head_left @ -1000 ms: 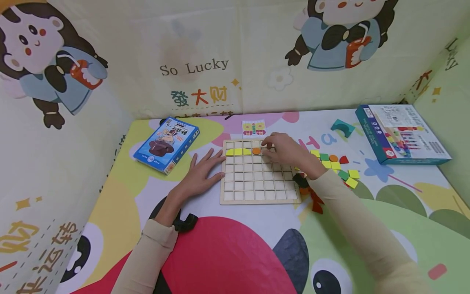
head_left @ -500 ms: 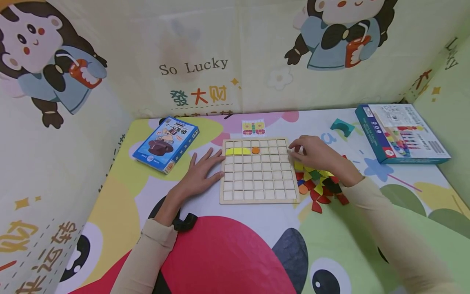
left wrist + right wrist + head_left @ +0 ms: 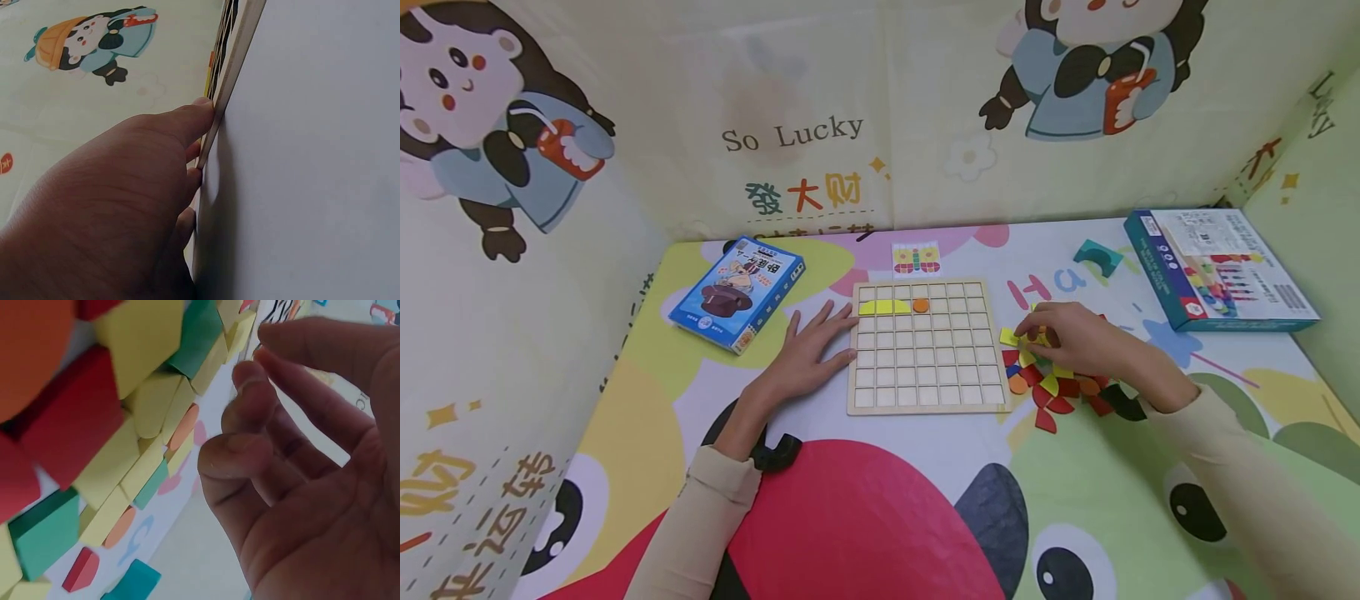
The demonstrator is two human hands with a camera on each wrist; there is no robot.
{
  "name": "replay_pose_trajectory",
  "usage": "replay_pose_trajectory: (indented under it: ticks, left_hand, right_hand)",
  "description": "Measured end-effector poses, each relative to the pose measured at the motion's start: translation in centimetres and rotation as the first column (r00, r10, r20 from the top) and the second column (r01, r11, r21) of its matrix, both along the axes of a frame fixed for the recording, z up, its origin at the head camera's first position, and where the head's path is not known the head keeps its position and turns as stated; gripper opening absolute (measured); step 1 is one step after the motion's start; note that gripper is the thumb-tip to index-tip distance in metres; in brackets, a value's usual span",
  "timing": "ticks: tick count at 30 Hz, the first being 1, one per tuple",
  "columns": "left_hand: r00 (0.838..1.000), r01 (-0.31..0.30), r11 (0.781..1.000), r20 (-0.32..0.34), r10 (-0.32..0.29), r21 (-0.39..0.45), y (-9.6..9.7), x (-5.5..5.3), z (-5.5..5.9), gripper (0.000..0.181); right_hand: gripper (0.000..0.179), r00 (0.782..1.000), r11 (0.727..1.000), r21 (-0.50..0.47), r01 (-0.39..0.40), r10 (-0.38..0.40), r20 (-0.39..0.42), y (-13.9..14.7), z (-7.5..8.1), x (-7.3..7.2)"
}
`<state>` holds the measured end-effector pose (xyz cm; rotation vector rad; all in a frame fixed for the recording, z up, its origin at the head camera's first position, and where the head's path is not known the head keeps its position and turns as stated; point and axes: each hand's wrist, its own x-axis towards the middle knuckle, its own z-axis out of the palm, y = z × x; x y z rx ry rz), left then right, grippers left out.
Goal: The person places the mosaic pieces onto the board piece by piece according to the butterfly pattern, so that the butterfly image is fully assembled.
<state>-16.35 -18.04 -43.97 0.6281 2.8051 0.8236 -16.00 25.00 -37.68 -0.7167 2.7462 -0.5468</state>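
My left hand (image 3: 808, 358) rests flat on the table with fingers spread, thumb and fingertips at the left edge of a wooden grid board (image 3: 929, 410). In the left wrist view the thumb meets the board's side (image 3: 240, 56). Yellow pieces (image 3: 884, 307) and one orange disc (image 3: 921, 306) lie in the board's second row. Right of the board, my right hand (image 3: 1078, 333) is over a heap of coloured shape pieces (image 3: 1060, 406). Up close, its fingers are loosely bent, thumb and forefinger tips slightly apart, nothing seen between them. Part of the heap is hidden beneath it.
Behind the board lies a small card with a butterfly pattern (image 3: 916, 259). A blue box (image 3: 737, 292) stands at the back left, and a larger teal-edged box (image 3: 1232, 267) at the back right. Near that one is a teal arch-shaped block (image 3: 1098, 257).
My right hand has moved from over the board's upper rows rightward and nearer to me, to the heap of pieces. The left hand keeps its place.
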Motion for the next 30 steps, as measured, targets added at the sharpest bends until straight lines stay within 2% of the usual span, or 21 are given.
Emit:
replay_pose_trajectory:
  ticks: [11,21,30]
  left_hand:
    - [1.0,-0.007,1.0,0.006,0.007,-0.005,0.0,0.1,0.1,0.062]
    - [1.0,-0.017,1.0,0.02,0.017,-0.01,0.1,0.0,0.0,0.063]
    - [1.0,-0.008,1.0,0.003,0.008,0.0,0.1,0.2,0.1,0.062]
  right_hand:
    - [0.036,0.999,0.997,0.072,-0.036,0.033,0.041,0.6,-0.6,0.5]
    - [0.034,0.998,0.994,0.092,-0.063,0.062,0.015,0.5,-0.5,0.4]
    - [0.032,0.997,0.995,0.081,-0.065,0.067,-0.03,-0.2,0.3,-0.1]
